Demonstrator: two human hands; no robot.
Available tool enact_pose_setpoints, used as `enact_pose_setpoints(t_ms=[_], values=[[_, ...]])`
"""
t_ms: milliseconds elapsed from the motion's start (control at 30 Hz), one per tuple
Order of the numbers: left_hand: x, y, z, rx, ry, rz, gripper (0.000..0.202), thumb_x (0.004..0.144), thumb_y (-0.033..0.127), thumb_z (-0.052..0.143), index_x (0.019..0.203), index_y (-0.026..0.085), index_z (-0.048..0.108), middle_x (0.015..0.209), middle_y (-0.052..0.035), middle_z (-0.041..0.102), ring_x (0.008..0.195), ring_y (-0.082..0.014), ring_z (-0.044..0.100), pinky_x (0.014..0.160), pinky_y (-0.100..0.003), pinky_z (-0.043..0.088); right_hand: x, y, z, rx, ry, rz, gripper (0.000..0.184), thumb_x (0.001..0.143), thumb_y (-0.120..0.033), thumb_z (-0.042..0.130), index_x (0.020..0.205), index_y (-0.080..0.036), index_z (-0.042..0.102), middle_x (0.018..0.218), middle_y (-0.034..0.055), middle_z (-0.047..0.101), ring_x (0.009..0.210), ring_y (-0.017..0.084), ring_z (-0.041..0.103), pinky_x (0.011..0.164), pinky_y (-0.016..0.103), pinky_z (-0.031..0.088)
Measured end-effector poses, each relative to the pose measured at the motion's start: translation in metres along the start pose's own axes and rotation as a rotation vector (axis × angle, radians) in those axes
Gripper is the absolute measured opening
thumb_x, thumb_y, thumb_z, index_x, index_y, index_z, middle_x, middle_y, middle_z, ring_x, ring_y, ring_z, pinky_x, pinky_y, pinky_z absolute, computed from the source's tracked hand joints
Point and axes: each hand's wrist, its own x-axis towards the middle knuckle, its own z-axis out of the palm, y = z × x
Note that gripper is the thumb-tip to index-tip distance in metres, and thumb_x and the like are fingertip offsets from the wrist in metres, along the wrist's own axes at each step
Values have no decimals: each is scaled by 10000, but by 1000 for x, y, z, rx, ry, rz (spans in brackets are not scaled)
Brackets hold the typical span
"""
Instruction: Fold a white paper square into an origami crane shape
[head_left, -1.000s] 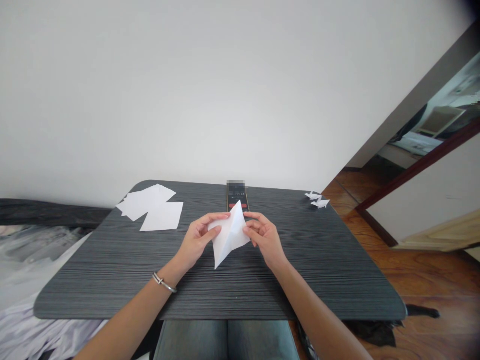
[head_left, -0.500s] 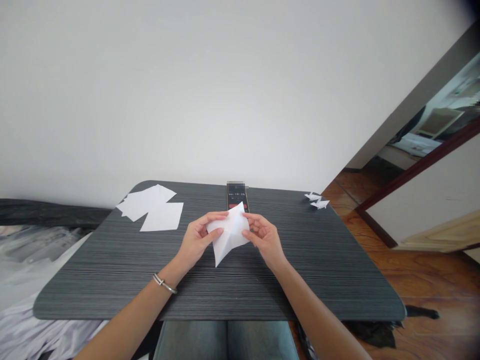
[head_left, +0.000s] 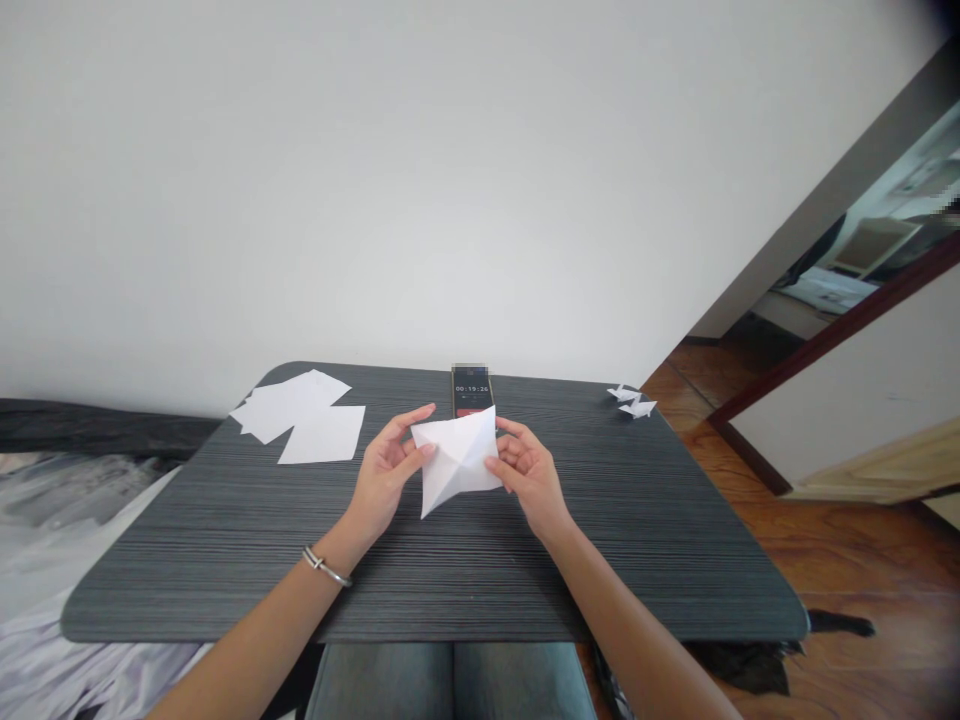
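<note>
Two hands, left and right, hold creased white paper.

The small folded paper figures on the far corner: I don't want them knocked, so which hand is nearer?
Right hand: it is well short of the figures, toward the near side. The left hand is farther, beyond the folded paper sheet.

Left hand, right hand hold creased white paper above dark grey table.
</note>
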Motion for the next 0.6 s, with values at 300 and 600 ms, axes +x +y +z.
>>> enact_pose_setpoints(t_ms=[300, 600], values=[[0, 1, 1, -122, -42, -178, 461, 691, 204, 653, 1122, 161, 495, 988, -87, 642, 790, -163, 597, 633, -231, 448, -1, 3, -1, -40, -19, 35, 333, 673, -233, 661, 991, -190, 571, 659, -16, 584, 499, 79, 462, 359, 165, 279], [-2, 0, 2, -85, -99, -228, 476, 646, 186, 691, 1089, 181, 517, 792, -5, 655, 672, -118, 580, 619, -213, 430, -2, 3, -1, -64, 3, 32, 123, 684, -233, 651, 796, -191, 622, 655, -10, 590, 505, 88, 449, 379, 181, 279]])
